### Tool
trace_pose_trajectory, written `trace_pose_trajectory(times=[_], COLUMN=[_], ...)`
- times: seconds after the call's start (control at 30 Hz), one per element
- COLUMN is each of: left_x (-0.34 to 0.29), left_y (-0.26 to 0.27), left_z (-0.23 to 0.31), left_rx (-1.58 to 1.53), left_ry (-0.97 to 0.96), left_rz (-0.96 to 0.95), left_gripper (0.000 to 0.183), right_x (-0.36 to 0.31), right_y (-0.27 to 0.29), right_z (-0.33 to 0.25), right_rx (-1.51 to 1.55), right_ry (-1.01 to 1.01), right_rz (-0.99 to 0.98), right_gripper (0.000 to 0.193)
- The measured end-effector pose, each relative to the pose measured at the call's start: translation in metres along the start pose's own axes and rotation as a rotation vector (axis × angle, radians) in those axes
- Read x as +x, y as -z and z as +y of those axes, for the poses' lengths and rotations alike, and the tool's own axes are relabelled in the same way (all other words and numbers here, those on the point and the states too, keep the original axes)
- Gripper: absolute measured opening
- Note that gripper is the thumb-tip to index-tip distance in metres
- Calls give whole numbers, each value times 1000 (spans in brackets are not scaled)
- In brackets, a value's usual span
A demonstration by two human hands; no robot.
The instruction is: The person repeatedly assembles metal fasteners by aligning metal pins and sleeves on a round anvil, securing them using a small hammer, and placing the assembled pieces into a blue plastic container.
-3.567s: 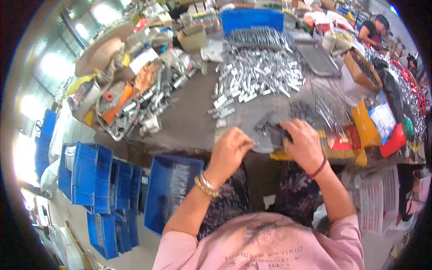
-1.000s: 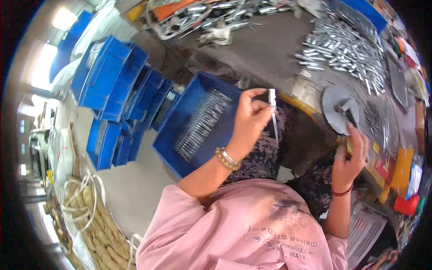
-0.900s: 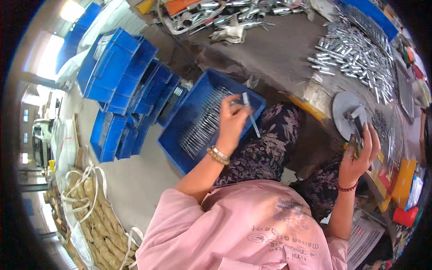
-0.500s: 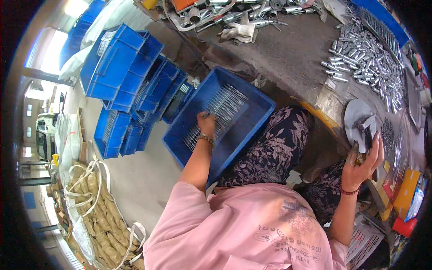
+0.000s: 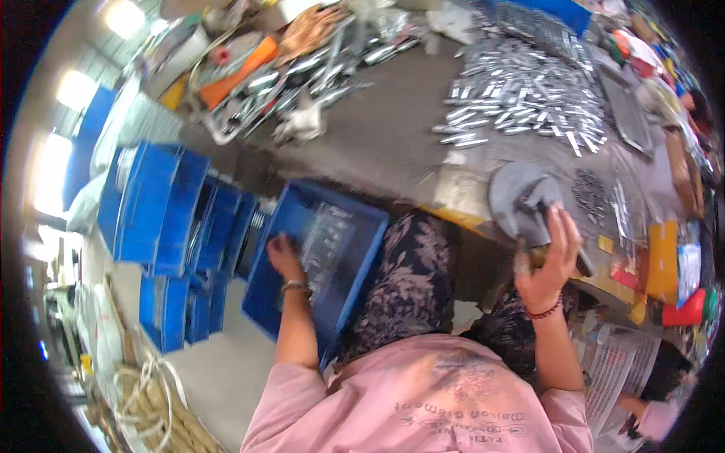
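My left hand [image 5: 284,257] is inside a blue plastic bin [image 5: 361,260], close to its left wall. Its fingers look curled together; whatever they may hold is too blurred to make out. Beside the hand, a row of thin shiny metal rods [image 5: 326,238] lies in the bin. My right hand [image 5: 550,264] is at the bench edge, thumb and fingers apart, by a grey round plate [image 5: 507,198] with a dark metal fixture on it. The fingertips are at the fixture, and I see nothing held between them. A dark covering shows on the thumb tip.
Stacked blue bins [image 5: 155,211] stand at left, above tan sacks [image 5: 170,419]. Short metal tubes [image 5: 521,94] are heaped on the bench [image 5: 377,113], with tools and a glove [image 5: 302,122] farther left. A white crate [image 5: 615,370] and another person's hand [image 5: 633,406] are at lower right.
The whole view has shifted, showing more of the bench. My left hand has moved off the rods toward the bin's left wall. My right hand remains by the round plate.
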State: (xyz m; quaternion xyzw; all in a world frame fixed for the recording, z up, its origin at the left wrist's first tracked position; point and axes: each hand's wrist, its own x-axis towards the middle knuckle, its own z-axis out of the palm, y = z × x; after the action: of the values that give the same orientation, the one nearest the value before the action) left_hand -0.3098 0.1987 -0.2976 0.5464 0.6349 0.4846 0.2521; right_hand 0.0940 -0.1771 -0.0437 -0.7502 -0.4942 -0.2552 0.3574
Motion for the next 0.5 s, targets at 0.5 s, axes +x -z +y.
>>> trace_pose_trajectory(times=[0.5], left_x=[-143], left_y=[-118], left_z=[448], left_rx=[41], left_ry=[-1243], left_rz=[-873], left_gripper=[26], right_x=[10], right_y=[37], right_z=[-5], right_rx=[123], right_ry=[-48], right_rz=[-19], right_gripper=[69])
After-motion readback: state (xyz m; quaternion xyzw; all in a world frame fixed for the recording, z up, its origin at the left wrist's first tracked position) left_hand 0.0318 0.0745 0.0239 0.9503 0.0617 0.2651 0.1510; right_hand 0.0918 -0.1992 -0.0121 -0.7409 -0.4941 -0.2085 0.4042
